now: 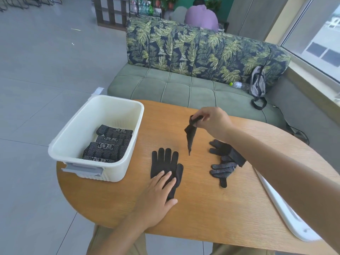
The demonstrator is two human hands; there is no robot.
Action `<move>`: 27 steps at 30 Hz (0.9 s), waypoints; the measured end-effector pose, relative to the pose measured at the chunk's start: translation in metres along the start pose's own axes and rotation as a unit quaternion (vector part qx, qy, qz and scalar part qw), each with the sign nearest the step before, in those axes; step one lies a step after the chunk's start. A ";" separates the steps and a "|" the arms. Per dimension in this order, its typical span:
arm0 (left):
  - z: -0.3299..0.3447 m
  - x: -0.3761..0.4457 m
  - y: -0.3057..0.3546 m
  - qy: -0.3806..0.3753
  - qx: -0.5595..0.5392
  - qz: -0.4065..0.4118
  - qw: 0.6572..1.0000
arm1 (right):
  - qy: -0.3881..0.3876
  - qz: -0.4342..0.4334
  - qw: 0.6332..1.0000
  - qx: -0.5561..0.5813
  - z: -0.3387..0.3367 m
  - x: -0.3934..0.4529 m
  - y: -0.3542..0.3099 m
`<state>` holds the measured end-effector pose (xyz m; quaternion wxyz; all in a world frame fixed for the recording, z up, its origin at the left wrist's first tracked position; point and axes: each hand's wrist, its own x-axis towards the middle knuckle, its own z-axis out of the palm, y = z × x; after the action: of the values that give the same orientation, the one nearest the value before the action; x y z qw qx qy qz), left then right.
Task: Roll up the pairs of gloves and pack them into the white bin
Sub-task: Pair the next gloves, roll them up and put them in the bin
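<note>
Four rolled glove bundles [108,146] sit packed in the near-right part of the white bin [77,129], which stands at the left edge of our round wooden surface [211,208]. Our left hand [158,192] lies flat, fingers straight, pressing down on the cuff end of a black glove [165,162] spread out with its fingers pointing away from us. Our right hand [211,122] is up above the surface, its grip pinching a second black glove [190,135] by one end so it dangles down, clear of the wood as far as we can tell. Just right of that, two more gloves [224,161] lie in a loose pile, one showing its white grip dots, partly under our right forearm. Something white and flat [287,216] hangs off the surface's right edge. Behind is a green couch [184,85] with leaf-print cushions.
</note>
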<state>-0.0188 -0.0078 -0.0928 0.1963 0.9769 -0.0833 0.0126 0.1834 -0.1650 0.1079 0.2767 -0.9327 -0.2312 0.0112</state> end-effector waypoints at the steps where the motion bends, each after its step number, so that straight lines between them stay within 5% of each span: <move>1: 0.000 -0.001 0.000 0.004 0.001 0.000 1.000 | 0.026 -0.012 0.999 -0.037 0.003 0.007 -0.001; 5: 0.005 -0.004 -0.002 0.017 0.027 0.008 0.999 | 0.045 -0.016 0.995 -0.087 0.012 0.031 -0.010; 13: 0.009 -0.004 -0.005 0.017 0.033 0.007 0.999 | 0.059 0.031 0.998 -0.001 0.023 0.043 -0.031; 27: 0.011 -0.005 -0.004 0.021 0.016 0.010 1.000 | -0.028 -0.017 0.999 -0.041 0.099 -0.047 -0.005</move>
<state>-0.0235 -0.0071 -0.1046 0.1825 0.9785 -0.0884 0.0365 0.1252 -0.1313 0.0212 0.2318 -0.9385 -0.2548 0.0227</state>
